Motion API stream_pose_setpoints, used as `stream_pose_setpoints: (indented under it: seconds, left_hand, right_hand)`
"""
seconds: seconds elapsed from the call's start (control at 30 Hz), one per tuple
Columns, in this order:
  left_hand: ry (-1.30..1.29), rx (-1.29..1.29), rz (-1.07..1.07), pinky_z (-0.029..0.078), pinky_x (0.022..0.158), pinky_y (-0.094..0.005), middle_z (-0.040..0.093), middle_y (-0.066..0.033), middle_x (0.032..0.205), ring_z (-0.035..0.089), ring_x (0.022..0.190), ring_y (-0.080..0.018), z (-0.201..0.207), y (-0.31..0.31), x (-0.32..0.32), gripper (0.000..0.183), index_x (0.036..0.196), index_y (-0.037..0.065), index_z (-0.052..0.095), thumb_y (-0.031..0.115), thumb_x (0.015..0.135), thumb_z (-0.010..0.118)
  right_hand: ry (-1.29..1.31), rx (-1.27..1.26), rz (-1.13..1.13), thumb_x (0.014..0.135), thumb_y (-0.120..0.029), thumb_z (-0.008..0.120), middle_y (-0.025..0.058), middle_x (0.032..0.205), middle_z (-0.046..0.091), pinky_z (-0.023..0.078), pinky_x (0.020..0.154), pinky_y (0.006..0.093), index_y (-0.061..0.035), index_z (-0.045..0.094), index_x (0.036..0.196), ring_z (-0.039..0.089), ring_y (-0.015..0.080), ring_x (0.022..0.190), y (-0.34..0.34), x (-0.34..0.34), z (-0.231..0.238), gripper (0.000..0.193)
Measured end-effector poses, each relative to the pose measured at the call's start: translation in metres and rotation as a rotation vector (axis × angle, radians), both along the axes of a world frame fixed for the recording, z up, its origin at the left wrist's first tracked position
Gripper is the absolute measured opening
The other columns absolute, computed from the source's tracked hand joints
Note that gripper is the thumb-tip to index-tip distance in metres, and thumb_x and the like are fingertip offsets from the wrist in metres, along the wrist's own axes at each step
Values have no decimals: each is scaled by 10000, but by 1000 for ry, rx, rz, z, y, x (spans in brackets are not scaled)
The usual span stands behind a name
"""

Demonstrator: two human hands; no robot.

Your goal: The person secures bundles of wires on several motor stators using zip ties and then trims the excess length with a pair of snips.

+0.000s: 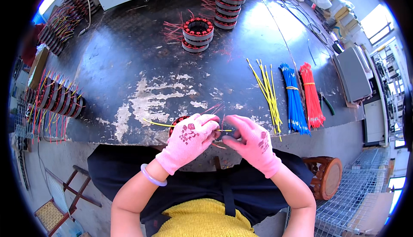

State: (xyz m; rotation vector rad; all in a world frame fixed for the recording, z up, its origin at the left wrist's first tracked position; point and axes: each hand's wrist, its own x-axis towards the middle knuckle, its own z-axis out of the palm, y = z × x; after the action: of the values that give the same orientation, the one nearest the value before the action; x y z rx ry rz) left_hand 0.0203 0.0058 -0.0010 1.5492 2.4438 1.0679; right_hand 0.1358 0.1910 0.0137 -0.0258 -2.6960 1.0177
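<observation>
Both my hands wear pink gloves and work at the table's near edge. Under my left hand sits a ring-shaped motor stator with red windings, mostly hidden by the glove. That hand is closed on a yellow wire, whose two ends stick out on either side of it. Thin reddish winding wires rise beyond the fingers. My right hand is close by on the right, its thumb and fingers apart around the wire's short right end. Whether its fingertips touch a thin winding wire cannot be made out.
Loose yellow wires, a blue wire bundle, a red bundle and dark green-handled pliers lie to the right. Stacked stators stand at the back; a wired row lies left. A wooden stool stands lower right.
</observation>
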Motion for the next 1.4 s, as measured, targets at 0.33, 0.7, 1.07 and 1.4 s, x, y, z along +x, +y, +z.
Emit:
stream_pose_setpoints:
  seconds: [0.33,0.7,1.07,1.4]
  left_hand:
    - [-25,25,-9,557,848,-410,681,-54,1316,671,967,-291,-4,-3,-4,160,1014,89,692,81,856,713]
    - [-41,24,-54,559,855,-423,663,-86,1316,660,1010,-309,-6,-3,-4,193,1024,89,651,108,847,724]
    - [-82,40,-20,561,821,-407,691,-68,1277,672,953,-290,-5,0,-2,139,975,93,665,87,847,718]
    - [-72,50,-22,563,824,-411,689,-59,1271,671,959,-287,-7,-4,-3,139,1011,107,664,125,879,706]
  right_hand:
    - [-784,-962,7,1012,-221,550,82,821,680,497,672,288,-28,669,957,608,85,746,8,-24,1,233]
    - [-360,-214,-83,917,-205,696,66,800,694,557,683,362,-73,694,938,709,242,729,-2,-19,-8,134]
    - [159,398,23,852,-145,796,78,1177,716,554,783,373,-65,682,1150,705,273,948,-6,2,-13,329]
    - [-558,-770,-24,1000,-224,641,53,856,682,491,639,292,-56,669,1074,646,164,712,3,-8,3,186]
